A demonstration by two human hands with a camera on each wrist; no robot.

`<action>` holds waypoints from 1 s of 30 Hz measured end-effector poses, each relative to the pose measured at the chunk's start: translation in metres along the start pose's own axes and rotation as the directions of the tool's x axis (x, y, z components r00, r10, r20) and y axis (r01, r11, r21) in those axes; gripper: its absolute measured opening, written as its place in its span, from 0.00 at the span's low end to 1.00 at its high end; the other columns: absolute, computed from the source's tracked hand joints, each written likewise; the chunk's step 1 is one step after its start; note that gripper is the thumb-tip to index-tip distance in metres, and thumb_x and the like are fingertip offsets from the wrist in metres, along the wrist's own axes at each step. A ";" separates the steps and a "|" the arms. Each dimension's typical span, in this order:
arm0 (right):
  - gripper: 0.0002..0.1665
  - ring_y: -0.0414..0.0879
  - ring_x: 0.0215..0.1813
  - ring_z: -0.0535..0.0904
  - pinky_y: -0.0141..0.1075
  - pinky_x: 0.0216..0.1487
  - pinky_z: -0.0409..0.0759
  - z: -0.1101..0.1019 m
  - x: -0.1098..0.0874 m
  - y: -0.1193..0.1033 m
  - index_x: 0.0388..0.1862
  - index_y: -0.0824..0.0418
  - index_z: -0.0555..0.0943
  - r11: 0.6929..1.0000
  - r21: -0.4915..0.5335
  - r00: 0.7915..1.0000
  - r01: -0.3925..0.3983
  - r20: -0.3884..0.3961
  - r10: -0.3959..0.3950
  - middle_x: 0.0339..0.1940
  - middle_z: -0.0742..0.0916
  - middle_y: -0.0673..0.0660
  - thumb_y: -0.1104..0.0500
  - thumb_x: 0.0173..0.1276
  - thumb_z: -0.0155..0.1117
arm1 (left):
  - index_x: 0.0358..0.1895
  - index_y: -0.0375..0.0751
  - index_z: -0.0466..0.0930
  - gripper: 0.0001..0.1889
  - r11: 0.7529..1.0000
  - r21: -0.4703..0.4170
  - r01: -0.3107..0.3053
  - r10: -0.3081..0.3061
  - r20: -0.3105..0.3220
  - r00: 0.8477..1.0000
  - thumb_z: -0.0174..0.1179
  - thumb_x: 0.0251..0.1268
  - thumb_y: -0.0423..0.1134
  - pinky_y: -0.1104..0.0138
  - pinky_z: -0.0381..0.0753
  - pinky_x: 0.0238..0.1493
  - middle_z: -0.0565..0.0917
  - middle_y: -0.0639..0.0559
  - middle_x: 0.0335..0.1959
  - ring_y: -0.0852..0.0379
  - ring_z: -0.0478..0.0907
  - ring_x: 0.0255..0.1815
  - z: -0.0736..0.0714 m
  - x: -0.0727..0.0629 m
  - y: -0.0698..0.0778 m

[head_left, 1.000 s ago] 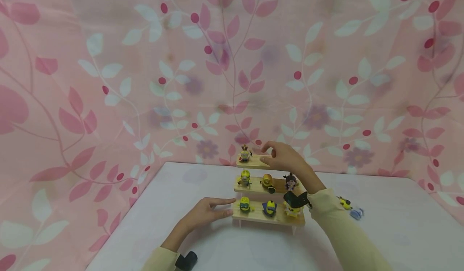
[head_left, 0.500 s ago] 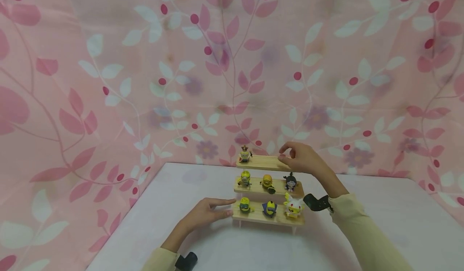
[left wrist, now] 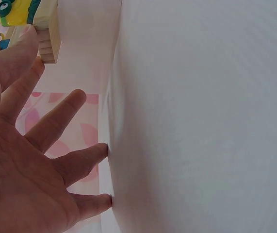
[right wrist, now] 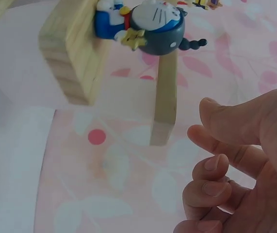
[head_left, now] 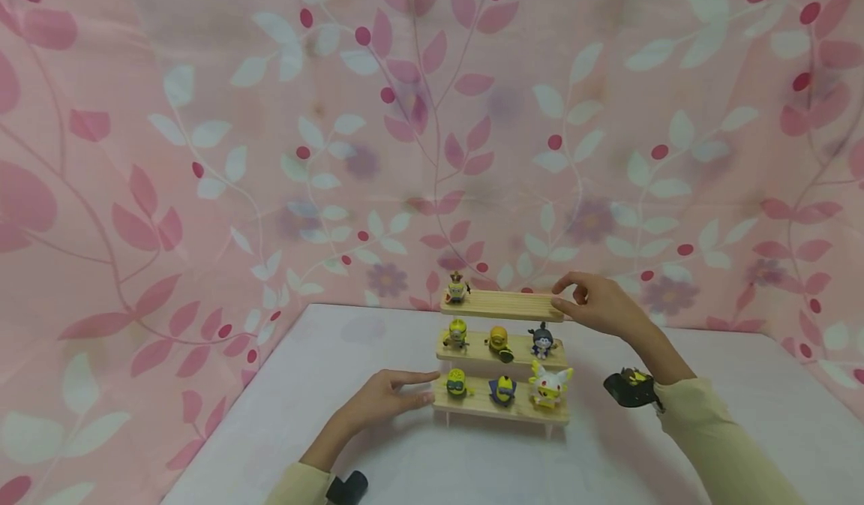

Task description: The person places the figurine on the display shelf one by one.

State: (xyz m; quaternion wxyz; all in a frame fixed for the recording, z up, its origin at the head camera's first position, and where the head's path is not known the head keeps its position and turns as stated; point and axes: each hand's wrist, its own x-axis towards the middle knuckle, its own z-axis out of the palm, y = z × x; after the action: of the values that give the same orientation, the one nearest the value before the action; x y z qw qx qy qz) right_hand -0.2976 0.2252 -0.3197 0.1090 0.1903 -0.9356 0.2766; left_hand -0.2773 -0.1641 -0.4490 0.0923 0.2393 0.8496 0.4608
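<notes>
A three-tier wooden display stand [head_left: 502,304] bears small toy figurines. A crowned figurine [head_left: 457,288] stands at the top tier's left end. The middle tier carries two yellow figurines and a blue-and-white cat figurine [right wrist: 157,22] with a dark head covering. On the lowest tier are a goggled yellow figurine [head_left: 456,383], a blue-caped one [head_left: 502,390] and a white-and-yellow one [head_left: 548,385]. My left hand [head_left: 388,396] touches that tier's left end with thumb and index finger extended. Just beyond the top tier's right end, my right hand [head_left: 597,302] holds nothing, its fingers loosely curled.
The stand rests on a white-covered table [head_left: 324,347] before a pink leaf-patterned backdrop [head_left: 432,130]. Part of another yellow figurine [head_left: 634,375] shows behind the black wrist camera [head_left: 628,391] on my right wrist.
My right hand has drawn rightward from over the top tier to past its right end, uncovering the board and the white-and-yellow figurine below. My left hand has stayed in place.
</notes>
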 end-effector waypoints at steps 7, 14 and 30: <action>0.16 0.44 0.18 0.62 0.35 0.19 0.63 0.000 -0.015 0.016 0.48 0.60 0.82 0.999 -0.038 1.000 -0.029 -0.005 0.029 0.21 0.73 0.51 0.51 0.69 0.67 | 0.59 0.60 0.83 0.21 1.000 -0.006 -0.002 0.002 0.004 1.000 0.67 0.63 0.54 0.41 0.60 0.69 0.80 0.57 0.61 0.48 0.68 0.70 0.001 0.001 -0.002; 0.16 0.44 0.21 0.65 0.34 0.19 0.64 0.000 -0.028 0.029 0.47 0.61 0.81 0.995 -0.066 0.997 -0.078 -0.013 0.077 0.22 0.73 0.51 0.52 0.67 0.69 | 0.59 0.62 0.82 0.21 1.000 0.006 0.011 -0.011 0.004 1.000 0.67 0.62 0.55 0.41 0.61 0.69 0.80 0.57 0.61 0.48 0.67 0.70 -0.001 0.000 -0.001; 0.15 0.43 0.19 0.64 0.34 0.19 0.64 0.002 -0.060 0.067 0.45 0.61 0.82 0.988 -0.098 0.993 -0.117 0.013 0.119 0.24 0.73 0.50 0.52 0.66 0.69 | 0.59 0.62 0.83 0.21 1.000 0.007 0.003 -0.003 0.005 1.000 0.67 0.62 0.55 0.40 0.61 0.68 0.80 0.57 0.60 0.47 0.67 0.70 0.000 0.001 -0.004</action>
State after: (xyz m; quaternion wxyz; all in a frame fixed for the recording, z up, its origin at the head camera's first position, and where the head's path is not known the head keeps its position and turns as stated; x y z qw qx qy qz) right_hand -0.2710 0.2934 -0.3717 0.0929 0.1316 -0.9586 0.2348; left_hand -0.2796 -0.1656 -0.4517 0.0940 0.2395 0.8515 0.4569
